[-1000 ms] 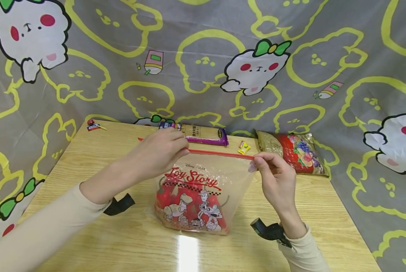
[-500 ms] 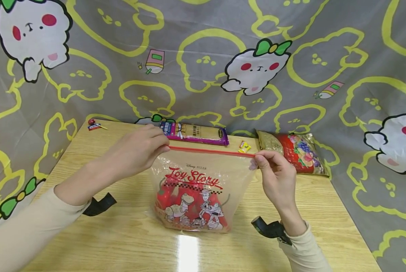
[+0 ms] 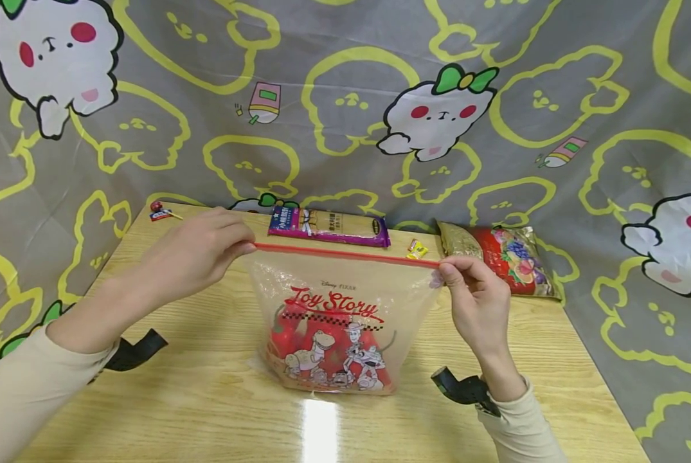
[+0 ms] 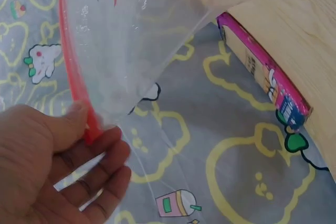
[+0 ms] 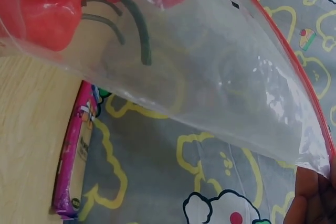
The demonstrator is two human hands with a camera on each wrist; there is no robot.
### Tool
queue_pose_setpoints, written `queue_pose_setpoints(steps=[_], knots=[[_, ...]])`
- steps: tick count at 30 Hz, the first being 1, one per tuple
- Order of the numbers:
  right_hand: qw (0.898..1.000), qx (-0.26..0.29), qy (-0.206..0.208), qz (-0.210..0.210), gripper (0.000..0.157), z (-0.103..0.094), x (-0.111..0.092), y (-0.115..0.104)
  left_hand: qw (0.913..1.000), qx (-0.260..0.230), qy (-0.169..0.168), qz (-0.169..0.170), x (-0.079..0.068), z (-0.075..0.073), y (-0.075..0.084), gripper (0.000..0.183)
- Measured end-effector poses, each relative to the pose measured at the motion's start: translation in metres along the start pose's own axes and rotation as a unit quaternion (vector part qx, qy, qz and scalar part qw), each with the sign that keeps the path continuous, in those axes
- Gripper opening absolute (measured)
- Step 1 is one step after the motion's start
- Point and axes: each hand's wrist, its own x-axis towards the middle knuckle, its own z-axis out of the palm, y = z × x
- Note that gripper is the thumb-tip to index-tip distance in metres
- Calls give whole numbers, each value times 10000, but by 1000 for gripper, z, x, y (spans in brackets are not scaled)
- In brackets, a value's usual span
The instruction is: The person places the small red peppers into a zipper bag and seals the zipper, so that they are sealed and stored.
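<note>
A see-through zip bag (image 3: 345, 276) with "Toy Story" lettering and a red zip edge stands on the table, its top stretched straight between both hands. Inside it show red peppers (image 5: 50, 17) with long green stems, partly hidden by the print in the head view. At the top left corner my left hand (image 3: 203, 247) pinches the red edge between thumb and fingers, plain in the left wrist view. The opposite corner is pinched by my right hand (image 3: 477, 302). Along its length the zip looks pressed together in the head view.
Behind the bag lies a purple noodle pack (image 3: 329, 226). A small yellow candy (image 3: 417, 249) sits to its right, then a red and gold fruit-print bag (image 3: 501, 258). A lollipop and small packet (image 3: 162, 211) lie at the far left corner. Patterned cloth (image 3: 345, 116) hangs behind the table.
My left hand has slid left along the red zip edge from near its middle to the left corner. The right hand has kept its hold with barely any movement.
</note>
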Motion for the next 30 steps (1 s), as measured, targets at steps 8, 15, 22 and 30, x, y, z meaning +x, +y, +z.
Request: queue_pose_setpoints(steps=[8, 15, 22, 30], knots=[[9999, -158, -7, -61, 3, 0, 1, -9, 10000, -48, -16, -4, -2, -5, -3, 3], [9990, -254, -80, 353, 6, -2, 1, -2, 9993, -278, -164, -200, -6, -6, 2, 4], [9862, -1605, -376, 151, 34, -6, 6, -3, 9958, -679, -201, -587, -8, -11, 13, 4], [9746, -1851, -916, -863, 44, 6, -4, -48, 9928, -1106, 204, -423, -6, -13, 27, 6]])
